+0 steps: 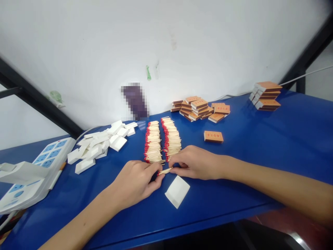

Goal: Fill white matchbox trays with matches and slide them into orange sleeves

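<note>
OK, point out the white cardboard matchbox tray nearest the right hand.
The white cardboard matchbox tray lying alone on the blue tabletop, just nearer the viewer than the bare right hand; the other trays lie heaped at the left.

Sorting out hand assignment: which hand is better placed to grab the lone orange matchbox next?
Right, probably. The lone orange matchbox lies just beyond the right hand; the left hand is farther off. Both hands pinch a few matches, so the right would likely need to let go first.

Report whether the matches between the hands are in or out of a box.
Out: the matches show as bare sticks, pinched between the left hand and right hand.
</note>
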Demonstrator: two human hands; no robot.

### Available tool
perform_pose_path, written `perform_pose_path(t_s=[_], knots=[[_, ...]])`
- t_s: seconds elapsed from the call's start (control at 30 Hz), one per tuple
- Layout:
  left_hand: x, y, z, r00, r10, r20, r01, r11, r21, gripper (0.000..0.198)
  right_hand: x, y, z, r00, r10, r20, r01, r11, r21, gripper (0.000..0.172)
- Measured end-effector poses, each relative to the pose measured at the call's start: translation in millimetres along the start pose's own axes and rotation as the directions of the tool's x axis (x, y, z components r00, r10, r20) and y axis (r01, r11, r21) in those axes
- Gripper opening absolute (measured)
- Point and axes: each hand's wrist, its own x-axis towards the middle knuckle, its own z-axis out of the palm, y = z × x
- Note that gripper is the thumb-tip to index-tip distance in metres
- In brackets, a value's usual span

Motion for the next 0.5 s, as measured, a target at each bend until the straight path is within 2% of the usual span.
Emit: perform_pose_path(t_s=[0.3,0.5], knots=[[-0.7,0.7,-3.0,0.995,-0.016,0.101,0.007,0.996,0.092,0.023,1.1,-2.8,-1.4,0.998,0.050,0.024,-0.050,0.998,-0.033,0.008],[-0.8,1.9,-1.8,0.995,0.008,0.101,-0.021,0.992,0.128,0.026,0.3,-3.3,-1.7,0.999,0.037,0.026,-0.036,0.998,-0.044,0.008]])
